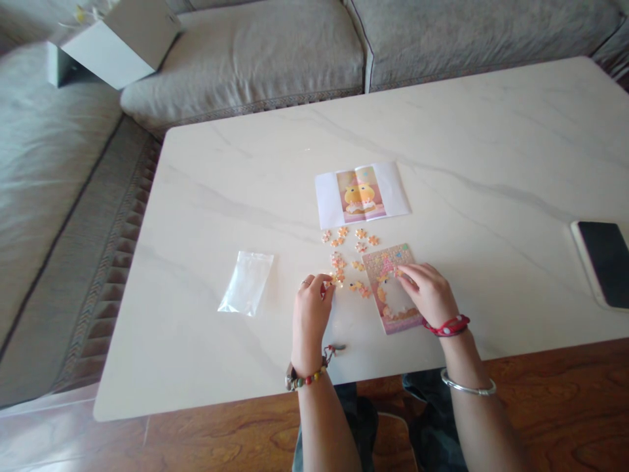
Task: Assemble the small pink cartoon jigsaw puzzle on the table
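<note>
A partly filled jigsaw puzzle [386, 261] lies in front of me, with its border in place and a pale gap in the middle. My right hand [430, 295] is over its right side, thumb and finger pinched on a small puzzle piece at the gap's upper edge. To the left, my left hand [312, 308] pinches a yellowish puzzle piece [335, 280] close to the table. Several loose orange and yellow pieces [338, 260] are scattered between the hands and beyond them. Behind these lies a creased reference picture [362, 192] of a yellow cartoon character on white paper.
A clear plastic bag [247, 283] lies flat on the white marbled table [236, 190], left of my hands. A phone [603, 262] rests near the right edge. Grey sofas [255, 52] border the far and left sides, and a white box [122, 42] sits on one.
</note>
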`<state>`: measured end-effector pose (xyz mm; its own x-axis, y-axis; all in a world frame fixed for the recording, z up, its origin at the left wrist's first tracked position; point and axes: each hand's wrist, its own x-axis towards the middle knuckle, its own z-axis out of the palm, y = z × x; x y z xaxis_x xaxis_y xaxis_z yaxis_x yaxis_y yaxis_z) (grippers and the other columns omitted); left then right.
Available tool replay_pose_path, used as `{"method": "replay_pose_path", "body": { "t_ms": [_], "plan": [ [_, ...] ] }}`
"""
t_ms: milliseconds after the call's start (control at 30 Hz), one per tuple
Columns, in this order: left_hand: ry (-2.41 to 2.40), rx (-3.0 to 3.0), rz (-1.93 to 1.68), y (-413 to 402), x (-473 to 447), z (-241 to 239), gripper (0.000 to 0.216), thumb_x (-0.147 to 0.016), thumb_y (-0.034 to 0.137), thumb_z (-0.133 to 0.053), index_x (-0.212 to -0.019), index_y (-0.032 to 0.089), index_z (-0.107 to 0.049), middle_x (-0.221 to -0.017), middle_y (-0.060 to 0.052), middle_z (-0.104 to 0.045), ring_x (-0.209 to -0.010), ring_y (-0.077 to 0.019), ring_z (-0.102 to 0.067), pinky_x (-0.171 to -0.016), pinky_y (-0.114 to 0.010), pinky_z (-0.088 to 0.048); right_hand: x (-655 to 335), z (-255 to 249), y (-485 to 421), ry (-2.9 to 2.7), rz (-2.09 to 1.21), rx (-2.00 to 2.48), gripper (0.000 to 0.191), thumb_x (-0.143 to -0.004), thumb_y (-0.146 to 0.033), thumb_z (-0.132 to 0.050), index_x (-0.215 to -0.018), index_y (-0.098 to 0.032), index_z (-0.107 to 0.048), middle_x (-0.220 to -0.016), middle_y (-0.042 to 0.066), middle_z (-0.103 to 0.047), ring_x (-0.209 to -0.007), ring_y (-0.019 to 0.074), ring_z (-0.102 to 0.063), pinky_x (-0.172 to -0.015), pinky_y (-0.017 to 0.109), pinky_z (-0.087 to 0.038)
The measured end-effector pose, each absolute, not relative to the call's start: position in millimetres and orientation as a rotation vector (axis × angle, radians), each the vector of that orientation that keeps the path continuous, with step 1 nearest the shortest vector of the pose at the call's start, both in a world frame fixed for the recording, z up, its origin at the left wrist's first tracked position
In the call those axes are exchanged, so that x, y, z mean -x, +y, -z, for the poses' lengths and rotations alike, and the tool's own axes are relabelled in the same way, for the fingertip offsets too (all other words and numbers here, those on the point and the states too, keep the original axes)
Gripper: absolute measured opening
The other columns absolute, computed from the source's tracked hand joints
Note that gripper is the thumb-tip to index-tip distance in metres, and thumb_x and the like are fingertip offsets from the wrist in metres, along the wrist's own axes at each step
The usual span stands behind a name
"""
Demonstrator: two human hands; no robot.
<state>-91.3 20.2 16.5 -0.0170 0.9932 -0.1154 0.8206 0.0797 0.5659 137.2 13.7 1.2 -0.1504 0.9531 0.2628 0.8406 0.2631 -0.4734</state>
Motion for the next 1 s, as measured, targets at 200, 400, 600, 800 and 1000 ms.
{"method": "replay_pose_path", "body": {
  "t_ms": [200,400,600,800,1000],
  "plan": [
    [1.889,-1.783,-0.471,20.3,92.5,-16.9,0.014,-0.076,0.016,-0.049,-0.085,0.018,-0.060,-0.068,0.000,-0.051,-0.064,-0.0119,-0.049,-0.063,-0.024,-0.039,-137.5,0.8,14.2,-2.040,-0.339,1.591,0.022,-0.080,-0.016,-0.047,-0.096,-0.020,-0.062,-0.090,0.007,-0.066,-0.084,0.0198,-0.058,-0.074,0.035,-0.049],
    [1.891,-1.792,-0.476,19.9,93.4,-16.5,0.014,-0.076,0.017,-0.049,-0.084,0.019,-0.060,-0.067,0.000,-0.051,-0.063,-0.0120,-0.049,-0.062,-0.024,-0.039,-137.7,0.8,14.6,-2.074,-0.353,1.562,0.022,-0.080,-0.016,-0.047,-0.095,-0.020,-0.062,-0.092,0.007,-0.065,-0.084,0.0196,-0.058,-0.074,0.034,-0.049],
    [1.890,-1.793,-0.489,19.4,95.9,-14.3,0.014,-0.076,0.017,-0.049,-0.085,0.019,-0.060,-0.067,0.000,-0.051,-0.064,-0.0121,-0.049,-0.063,-0.024,-0.039,-144.2,-0.7,14.8,-2.041,-0.318,1.579,0.022,-0.080,-0.018,-0.046,-0.094,-0.021,-0.062,-0.090,0.007,-0.064,-0.082,0.0193,-0.059,-0.073,0.034,-0.049],
    [1.894,-1.798,-0.477,19.7,94.9,-15.0,0.014,-0.076,0.016,-0.048,-0.084,0.019,-0.060,-0.068,0.000,-0.052,-0.066,-0.0126,-0.050,-0.063,-0.024,-0.039,-149.2,0.0,14.6,-1.962,-0.400,1.661,0.016,-0.078,-0.022,-0.049,-0.088,-0.019,-0.062,-0.080,0.006,-0.062,-0.065,0.0151,-0.057,-0.062,0.028,-0.048],
    [1.894,-1.790,-0.473,19.7,94.2,-15.7,0.014,-0.076,0.016,-0.049,-0.084,0.019,-0.060,-0.068,0.000,-0.051,-0.065,-0.0124,-0.050,-0.063,-0.024,-0.039,-142.2,-3.8,14.2,-1.702,-0.519,1.780,0.013,-0.075,-0.031,-0.054,-0.074,-0.019,-0.061,-0.064,0.003,-0.063,-0.055,0.0137,-0.056,-0.056,0.026,-0.047]
  ]
}}
